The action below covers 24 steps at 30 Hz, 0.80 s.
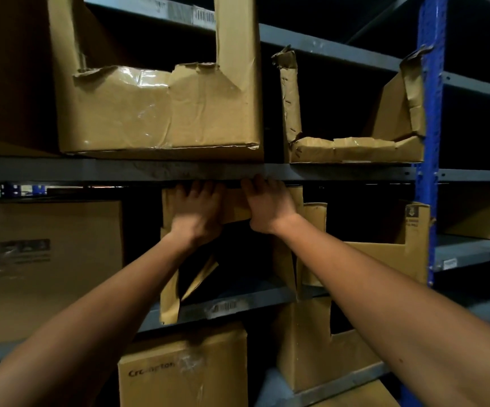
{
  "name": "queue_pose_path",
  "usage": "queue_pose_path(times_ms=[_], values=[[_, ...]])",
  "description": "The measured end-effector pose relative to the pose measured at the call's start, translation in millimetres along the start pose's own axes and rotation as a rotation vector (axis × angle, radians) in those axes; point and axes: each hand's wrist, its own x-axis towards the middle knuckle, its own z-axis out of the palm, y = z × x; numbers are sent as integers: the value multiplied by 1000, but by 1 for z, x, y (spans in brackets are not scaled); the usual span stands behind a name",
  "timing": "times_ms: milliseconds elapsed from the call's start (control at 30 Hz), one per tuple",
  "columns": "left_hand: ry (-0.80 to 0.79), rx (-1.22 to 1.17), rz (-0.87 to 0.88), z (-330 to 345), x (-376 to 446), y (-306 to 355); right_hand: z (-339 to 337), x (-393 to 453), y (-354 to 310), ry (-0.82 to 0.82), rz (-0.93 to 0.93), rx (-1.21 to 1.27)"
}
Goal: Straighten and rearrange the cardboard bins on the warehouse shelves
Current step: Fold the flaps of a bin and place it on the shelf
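Observation:
A torn, crumpled cardboard bin [169,292] stands on the middle shelf [237,304], its front cut open and its left wall ragged. Both my hands are on its upper front flap, just under the grey shelf beam above. My left hand [198,211] lies on the flap's left part with fingers curled over its top edge. My right hand [268,205] holds the flap's right part the same way. The fingertips of both hands are hidden behind the beam.
On the shelf above sit a large taped bin [161,113] and a low torn bin [355,148]. A closed box [47,259] stands left, a cut bin [390,251] right by the blue upright [431,142]. More boxes [185,368] fill the lower shelf.

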Motion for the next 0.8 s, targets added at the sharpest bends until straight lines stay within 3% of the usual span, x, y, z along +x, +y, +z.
queue_pose_path(times_ms=[200,300,433,567,800], values=[[49,116,37,-45,-27,10,-36,-35,13,78,-64,-152],[126,165,77,-66,-46,16,-44,-57,17,118,-125,-50],[78,199,101,-94,-66,31,-57,-85,22,120,-129,95],[23,184,88,-117,-82,43,-71,-106,25,149,-148,85],[61,172,155,-160,-120,57,-102,-155,19,172,-128,74]])
